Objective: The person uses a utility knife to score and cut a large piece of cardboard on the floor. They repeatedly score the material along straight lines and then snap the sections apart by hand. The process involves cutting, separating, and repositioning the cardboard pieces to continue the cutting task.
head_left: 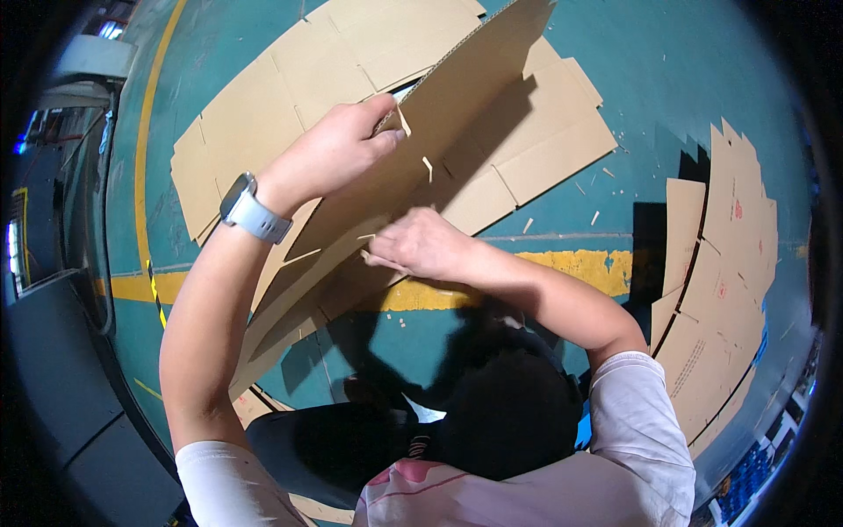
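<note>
A flat brown cardboard sheet (470, 88), cut with slots, stands tilted up on edge in front of me. My left hand (334, 149) is closed over its upper edge, thumb on the near face. Low on the same sheet, my right hand (421, 246) is closed against the surface, slightly blurred; what its fingertips pinch is hidden. Thin cardboard strips (428, 169) stick out from the sheet beside both hands. Beneath and behind it, more slotted cardboard sheets (320, 66) lie flat on the floor.
Small cardboard scraps (528, 226) are scattered over the green floor (650, 79). A worn yellow line (571, 268) crosses it. On the right lies an overlapping row of cardboard sheets (724, 281). Grey equipment (66, 369) stands at the left.
</note>
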Action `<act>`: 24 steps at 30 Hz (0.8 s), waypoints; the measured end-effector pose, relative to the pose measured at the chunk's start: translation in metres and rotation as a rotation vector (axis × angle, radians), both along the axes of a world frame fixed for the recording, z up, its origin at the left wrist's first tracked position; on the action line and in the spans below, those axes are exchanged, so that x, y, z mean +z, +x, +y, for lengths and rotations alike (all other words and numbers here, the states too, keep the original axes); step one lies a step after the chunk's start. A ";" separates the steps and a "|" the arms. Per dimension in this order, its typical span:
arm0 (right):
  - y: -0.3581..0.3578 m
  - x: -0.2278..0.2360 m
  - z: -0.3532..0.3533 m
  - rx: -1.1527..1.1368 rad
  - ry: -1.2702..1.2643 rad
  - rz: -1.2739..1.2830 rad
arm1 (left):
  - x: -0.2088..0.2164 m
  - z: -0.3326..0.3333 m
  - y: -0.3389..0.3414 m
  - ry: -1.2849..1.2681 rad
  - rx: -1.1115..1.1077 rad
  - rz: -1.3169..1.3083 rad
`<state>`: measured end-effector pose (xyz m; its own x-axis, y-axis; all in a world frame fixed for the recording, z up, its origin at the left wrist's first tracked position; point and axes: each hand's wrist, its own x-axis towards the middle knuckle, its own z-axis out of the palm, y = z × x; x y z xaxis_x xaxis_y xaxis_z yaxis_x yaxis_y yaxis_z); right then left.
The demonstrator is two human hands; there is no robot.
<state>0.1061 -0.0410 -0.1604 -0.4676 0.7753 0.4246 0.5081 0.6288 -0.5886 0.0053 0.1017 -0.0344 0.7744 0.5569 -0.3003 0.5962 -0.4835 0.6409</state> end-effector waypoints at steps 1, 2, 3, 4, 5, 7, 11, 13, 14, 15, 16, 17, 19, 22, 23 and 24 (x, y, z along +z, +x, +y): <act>0.008 -0.019 -0.008 0.054 -0.070 -0.110 | 0.007 -0.004 -0.003 -0.014 0.037 0.071; 0.022 -0.038 -0.014 0.035 -0.154 -0.195 | 0.014 -0.006 -0.013 -0.034 0.017 0.166; 0.034 -0.046 -0.020 -0.046 -0.274 -0.184 | 0.021 -0.013 -0.031 -0.043 0.056 0.242; 0.047 -0.054 -0.023 -0.123 -0.291 -0.138 | 0.029 -0.022 -0.054 -0.053 0.091 0.317; 0.057 -0.057 -0.027 -0.232 -0.408 -0.177 | 0.025 -0.030 -0.087 -0.078 0.135 0.246; 0.067 -0.068 -0.029 -0.332 -0.594 -0.134 | 0.034 -0.046 -0.127 -0.111 0.248 0.401; 0.054 -0.083 -0.021 -0.351 -0.769 -0.012 | 0.011 -0.020 -0.179 -0.003 0.387 0.297; 0.042 -0.086 -0.018 -0.360 -0.840 0.050 | 0.007 0.030 -0.181 0.026 0.380 0.260; 0.034 -0.090 -0.018 -0.345 -0.884 0.152 | 0.012 0.062 -0.179 0.095 0.404 0.427; 0.027 -0.088 -0.019 -0.335 -0.890 0.149 | 0.006 0.098 -0.197 0.148 0.419 0.314; 0.022 -0.087 -0.021 -0.327 -0.897 0.144 | 0.009 0.133 -0.198 0.218 0.489 0.415; 0.017 -0.084 -0.021 -0.310 -0.896 0.142 | 0.011 0.173 -0.212 0.126 0.550 0.274; 0.008 -0.084 -0.023 -0.315 -0.876 0.120 | 0.016 0.228 -0.236 0.815 0.619 0.515; 0.019 -0.092 -0.051 -0.507 -0.851 -0.025 | -0.056 0.188 -0.168 1.100 0.369 0.525; 0.020 -0.096 -0.058 -0.518 -0.767 -0.114 | -0.095 0.147 -0.141 0.982 0.283 0.377; 0.017 -0.103 -0.067 -0.521 -0.678 -0.197 | -0.128 0.112 -0.131 0.845 0.145 0.198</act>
<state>0.1234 -0.1085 -0.2633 -0.0003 0.9666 -0.2562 0.7649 -0.1648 -0.6227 -0.1261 0.2139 -0.1623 0.6562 0.7424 0.1353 0.7509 -0.6602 -0.0189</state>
